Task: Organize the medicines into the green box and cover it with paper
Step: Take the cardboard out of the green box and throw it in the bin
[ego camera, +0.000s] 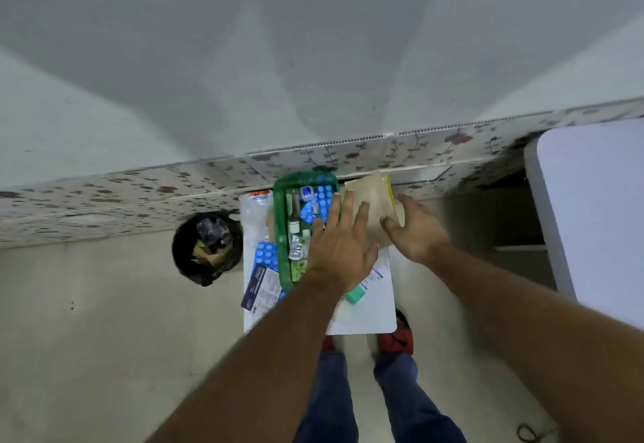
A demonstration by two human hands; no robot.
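Observation:
The green box [280, 233] stands on a small white table [369, 317] and holds blue blister packs [324, 195], a silver strip and small bottles [294, 212]. A sheet of brown paper [369, 209] lies tilted over the box's right side. My left hand [339, 250] is spread flat over the box, its fingertips resting on the paper's left edge. My right hand [416, 230] grips the paper's right edge between thumb and fingers. More medicines lie outside the box: a blue blister pack [266, 254], a dark blue leaflet pack [261, 291] and a mint green item [355, 294].
A black bin bag [207, 247] with rubbish stands on the floor left of the table. A larger white table [592, 216] stands at the right. A flower-patterned tiled wall base [139, 191] runs behind. My feet in red shoes [397, 339] are below the table's near edge.

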